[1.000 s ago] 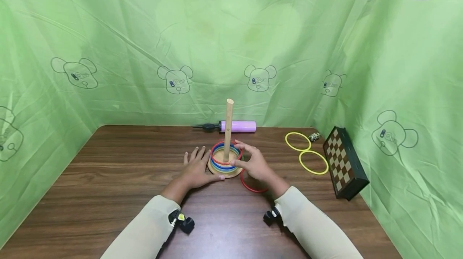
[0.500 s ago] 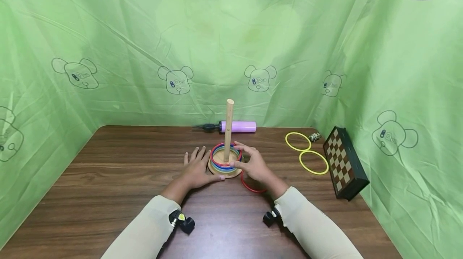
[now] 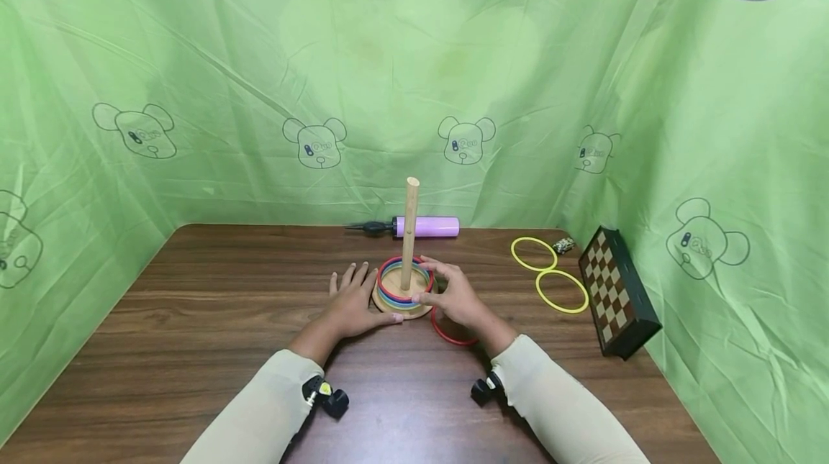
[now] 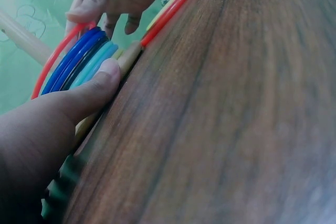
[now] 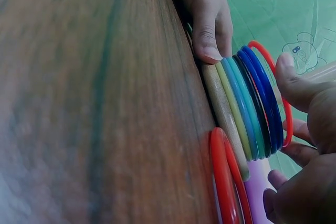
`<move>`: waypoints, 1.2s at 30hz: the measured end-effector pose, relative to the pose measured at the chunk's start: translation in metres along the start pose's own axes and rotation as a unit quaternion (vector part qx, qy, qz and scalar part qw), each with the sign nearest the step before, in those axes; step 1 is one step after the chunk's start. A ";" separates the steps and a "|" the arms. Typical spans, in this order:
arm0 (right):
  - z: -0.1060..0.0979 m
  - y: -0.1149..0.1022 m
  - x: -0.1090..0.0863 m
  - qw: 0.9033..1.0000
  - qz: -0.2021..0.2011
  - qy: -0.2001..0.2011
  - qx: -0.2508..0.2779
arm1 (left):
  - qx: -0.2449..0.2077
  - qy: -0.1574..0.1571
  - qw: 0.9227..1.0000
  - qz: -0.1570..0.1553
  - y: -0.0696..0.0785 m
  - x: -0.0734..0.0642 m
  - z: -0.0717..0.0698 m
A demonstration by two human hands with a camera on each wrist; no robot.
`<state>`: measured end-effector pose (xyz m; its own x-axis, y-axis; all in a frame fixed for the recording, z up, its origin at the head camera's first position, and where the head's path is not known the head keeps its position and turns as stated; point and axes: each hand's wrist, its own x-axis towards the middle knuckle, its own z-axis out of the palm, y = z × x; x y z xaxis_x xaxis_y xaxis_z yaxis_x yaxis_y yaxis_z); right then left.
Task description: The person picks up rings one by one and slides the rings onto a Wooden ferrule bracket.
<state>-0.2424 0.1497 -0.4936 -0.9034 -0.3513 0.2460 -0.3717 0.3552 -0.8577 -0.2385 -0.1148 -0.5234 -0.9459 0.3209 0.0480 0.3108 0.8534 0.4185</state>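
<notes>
A wooden peg [image 3: 409, 234] rises from a round wooden base [image 5: 226, 114]. Around it lies a stack of rings, yellow at the bottom, then light blue, teal, black and dark blue [image 5: 270, 114]. The topmost ring is red [image 5: 287, 119] and tilts slightly over the stack. My right hand [image 3: 458, 298] pinches this red ring at its right side between thumb and fingers. My left hand [image 3: 351, 309] rests at the left of the base with fingers spread and straight; its thumb presses the front rim.
More red rings [image 5: 226, 182] lie at the base's right, under my right hand. Two yellow rings [image 3: 562, 291] lie further right, beside a chessboard box [image 3: 612, 291] standing on its side and a small patterned object [image 3: 563, 245]. A purple hand pump [image 3: 427, 226] lies behind the peg.
My right hand has lowered the red ring a little toward the stack, and less blue shows beneath its front edge. The left hand has stayed in place.
</notes>
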 end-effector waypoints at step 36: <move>-0.024 0.002 -0.023 1.000 0.004 0.010 -0.023 | 0.006 0.006 1.000 0.000 0.001 0.000 0.000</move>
<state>-0.2277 0.1788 -0.4904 -0.9100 -0.3318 0.2486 -0.3739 0.3977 -0.8379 -0.2381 -0.1139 -0.5230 -0.9470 0.3156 0.0595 0.3117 0.8585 0.4072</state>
